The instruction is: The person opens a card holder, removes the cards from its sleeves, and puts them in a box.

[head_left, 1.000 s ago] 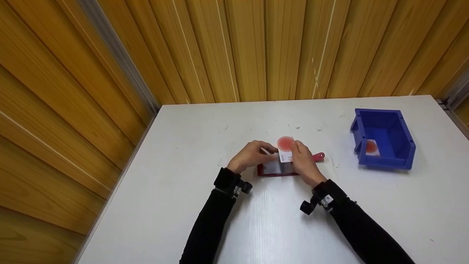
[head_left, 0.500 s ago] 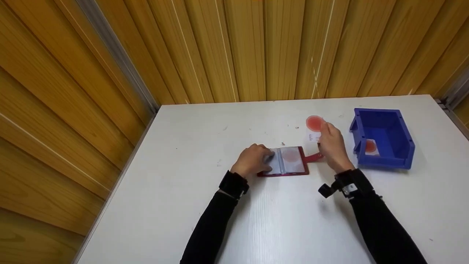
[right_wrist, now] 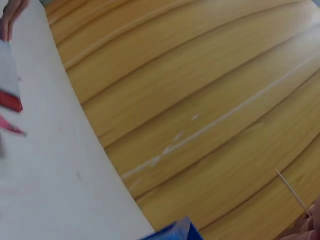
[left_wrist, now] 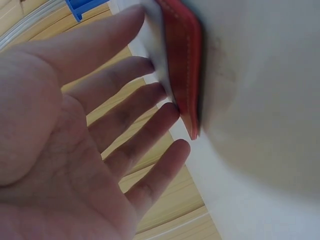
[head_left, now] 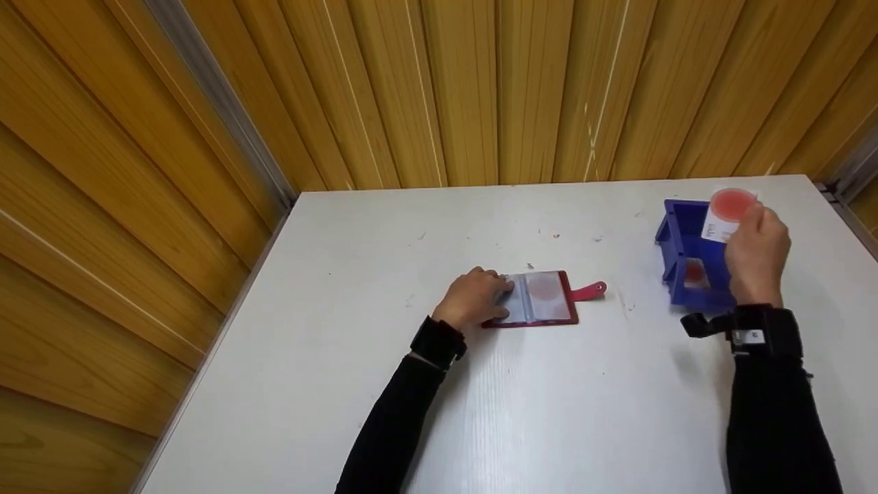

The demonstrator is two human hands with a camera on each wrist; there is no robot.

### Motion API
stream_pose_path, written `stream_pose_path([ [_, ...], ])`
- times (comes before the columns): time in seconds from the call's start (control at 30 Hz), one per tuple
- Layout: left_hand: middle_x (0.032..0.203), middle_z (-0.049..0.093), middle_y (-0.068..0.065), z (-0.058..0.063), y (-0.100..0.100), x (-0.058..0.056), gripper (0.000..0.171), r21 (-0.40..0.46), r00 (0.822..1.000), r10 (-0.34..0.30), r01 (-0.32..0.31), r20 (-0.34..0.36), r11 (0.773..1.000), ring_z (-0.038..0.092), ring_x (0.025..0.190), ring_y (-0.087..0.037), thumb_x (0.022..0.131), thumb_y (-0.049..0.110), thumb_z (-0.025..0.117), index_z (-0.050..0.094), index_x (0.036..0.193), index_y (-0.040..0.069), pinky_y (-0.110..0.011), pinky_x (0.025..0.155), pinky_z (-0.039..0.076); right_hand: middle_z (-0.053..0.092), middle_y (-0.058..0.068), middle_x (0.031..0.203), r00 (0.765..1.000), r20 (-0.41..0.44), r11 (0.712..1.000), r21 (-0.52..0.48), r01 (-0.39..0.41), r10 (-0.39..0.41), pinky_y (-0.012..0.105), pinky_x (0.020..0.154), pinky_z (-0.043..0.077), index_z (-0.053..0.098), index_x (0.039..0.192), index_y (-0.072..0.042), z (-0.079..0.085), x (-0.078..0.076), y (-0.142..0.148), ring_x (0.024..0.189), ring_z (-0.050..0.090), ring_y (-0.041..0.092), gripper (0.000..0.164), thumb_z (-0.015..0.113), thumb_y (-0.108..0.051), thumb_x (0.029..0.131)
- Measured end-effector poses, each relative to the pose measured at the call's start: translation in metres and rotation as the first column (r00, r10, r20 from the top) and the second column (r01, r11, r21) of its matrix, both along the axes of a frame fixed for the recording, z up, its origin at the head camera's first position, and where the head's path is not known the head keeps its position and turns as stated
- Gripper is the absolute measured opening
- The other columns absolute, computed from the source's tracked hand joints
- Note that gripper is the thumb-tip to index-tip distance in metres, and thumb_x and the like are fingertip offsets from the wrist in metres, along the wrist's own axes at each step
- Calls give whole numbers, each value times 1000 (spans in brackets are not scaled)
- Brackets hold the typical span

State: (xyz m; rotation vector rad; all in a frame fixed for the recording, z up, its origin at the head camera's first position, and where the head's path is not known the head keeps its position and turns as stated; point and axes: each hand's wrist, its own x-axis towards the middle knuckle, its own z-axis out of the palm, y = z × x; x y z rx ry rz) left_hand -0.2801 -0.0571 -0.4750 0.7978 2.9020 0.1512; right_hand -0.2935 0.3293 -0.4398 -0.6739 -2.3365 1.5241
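Note:
A red card holder (head_left: 573, 317) lies spread out on the white table, clear sleeves facing up and a strap with a snap pointing right. My left hand (head_left: 470, 300) rests on its left side; in the left wrist view the fairly straight fingers (left_wrist: 135, 112) touch the sleeve and the red cover's edge (left_wrist: 182, 60). My right hand (head_left: 758, 254) pinches a white card with a red circle (head_left: 721, 218) above the blue bin (head_left: 675, 257). The right wrist view catches that card edge-on as a thin line (right_wrist: 291, 191).
Inside the bin lies another card with a red circle (head_left: 695, 273), near its left wall. Wood-patterned panels (head_left: 466, 96) rise behind the table (head_left: 384, 233) and along its left side.
My right hand has carried the card from over the card holder rightward to above the blue bin. My left hand has lowered onto the holder's left side and stayed there.

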Motion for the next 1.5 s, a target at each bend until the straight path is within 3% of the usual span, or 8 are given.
stream_pose_path([
  [0.27,136,69,-5,1,0,0,47,-2,1000,-14,14,7,1000,62,119,-24,94,28,78,67,139,19,-35,104,51,52,49,123,996,-86,950,313,5,23,67,105,34,50,112,20,-31,-11,3,123,46,65,58,19,-28,112],
  [0.6,137,68,-4,3,2,-2,49,-10,1000,-14,14,14,1000,61,120,-24,94,29,78,67,140,19,-36,104,51,52,48,123,988,78,902,403,-154,135,70,98,38,50,117,19,-50,-14,12,119,48,66,61,15,-31,112],
  [0.8,137,68,-4,1,1,-3,49,-16,1000,-19,20,14,1000,61,119,-24,93,29,78,67,140,19,-35,103,51,58,28,97,905,294,770,481,-419,309,53,66,44,53,100,1,-56,-10,15,89,60,49,68,13,-53,111],
  [0.9,138,68,-4,0,0,-3,49,-17,1000,-16,16,9,1000,61,120,-24,93,29,78,67,140,19,-35,103,51,56,20,86,877,349,740,480,-471,331,45,64,41,52,94,-3,-57,-8,14,81,59,38,69,14,-58,109],
  [1.03,140,66,-4,0,0,-2,49,-9,1000,-2,2,19,1000,60,124,-24,93,29,78,67,140,19,-36,105,50,63,31,102,876,374,743,482,-465,305,55,69,46,60,115,4,-57,-7,11,89,62,46,75,17,-58,110],
  [1.17,142,66,-4,0,0,-2,50,-7,1000,2,-2,23,1000,60,125,-24,94,29,77,66,141,19,-37,107,50,57,43,126,911,335,770,505,-390,242,68,80,48,54,137,12,-58,-6,6,103,61,57,71,28,-49,112],
  [1.33,140,67,-4,1,0,-2,49,-21,1000,-16,17,9,1000,60,124,-24,94,29,77,67,141,20,-35,106,50,59,43,121,961,220,814,519,-261,168,68,85,48,59,127,16,-63,-5,-1,106,59,60,55,44,-35,111],
  [1.5,139,67,-3,1,0,-2,48,-36,1000,-27,27,-5,999,61,123,-23,93,28,77,67,140,20,-34,105,50,57,45,119,976,164,830,517,-211,146,71,87,46,62,123,17,-65,-3,-3,110,55,63,46,52,-26,109],
])
